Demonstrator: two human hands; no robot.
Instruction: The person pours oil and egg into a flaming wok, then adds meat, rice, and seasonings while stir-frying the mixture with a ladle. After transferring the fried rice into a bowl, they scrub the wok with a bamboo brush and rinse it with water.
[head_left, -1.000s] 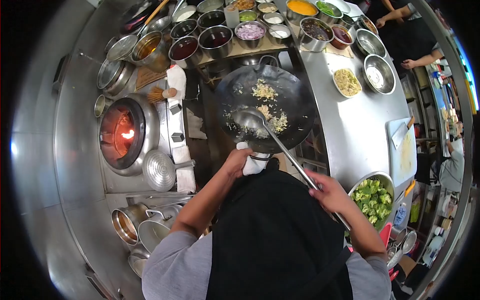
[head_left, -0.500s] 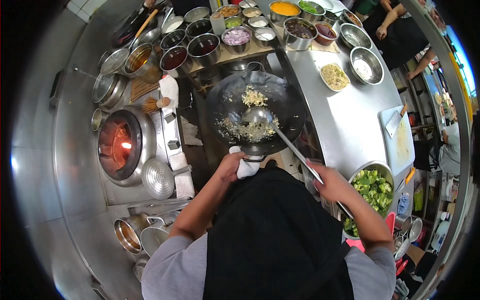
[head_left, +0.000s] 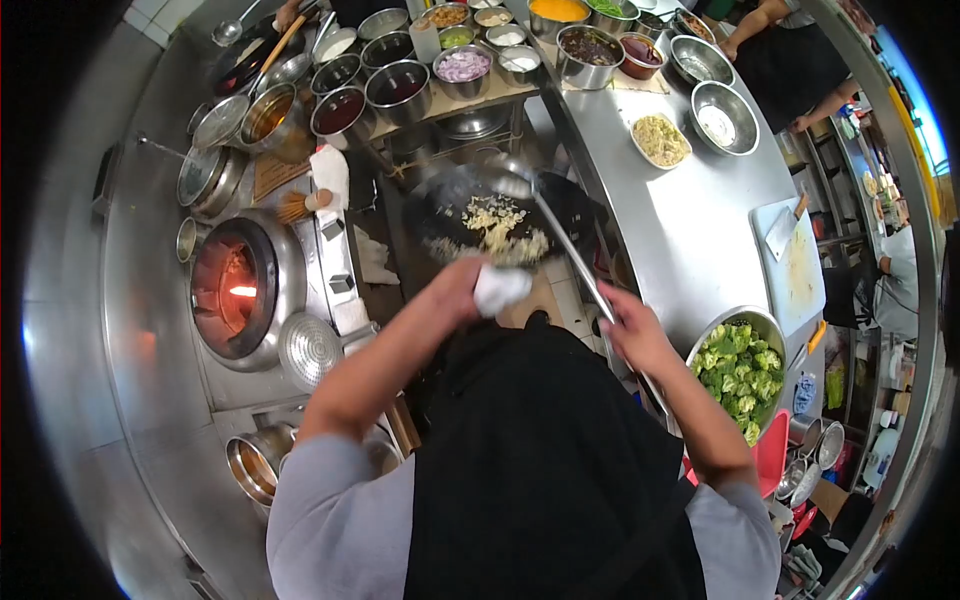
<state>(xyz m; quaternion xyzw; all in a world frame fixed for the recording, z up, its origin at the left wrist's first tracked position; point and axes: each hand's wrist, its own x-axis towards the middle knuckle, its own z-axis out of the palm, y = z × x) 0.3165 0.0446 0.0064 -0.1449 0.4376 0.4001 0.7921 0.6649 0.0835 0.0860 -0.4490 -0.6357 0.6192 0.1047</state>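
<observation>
My left hand (head_left: 462,284) is closed around a folded white cloth (head_left: 503,290) at the near side of a dark wok (head_left: 568,208); the cloth covers the handle there. The wok is held off the burner, its near side raised. Inside it lie pale yellow chopped bits of food (head_left: 497,218), partly blurred. My right hand (head_left: 640,332) grips the long metal handle of a ladle (head_left: 566,244). The ladle's bowl sits over the far part of the wok, above the food.
On the left, a burner (head_left: 234,290) glows with flame beside a perforated skimmer (head_left: 309,350). Bowls of ingredients, including chopped onion (head_left: 464,67), line the back. The right counter holds a broccoli bowl (head_left: 738,375) and a cleaver (head_left: 786,232) on a cutting board (head_left: 796,280). Another person (head_left: 790,60) stands beyond.
My left hand has raised the wok's near side, tipping it away from me. The ladle's bowl has moved from the wok's middle to its far side, and the food has shifted and blurred.
</observation>
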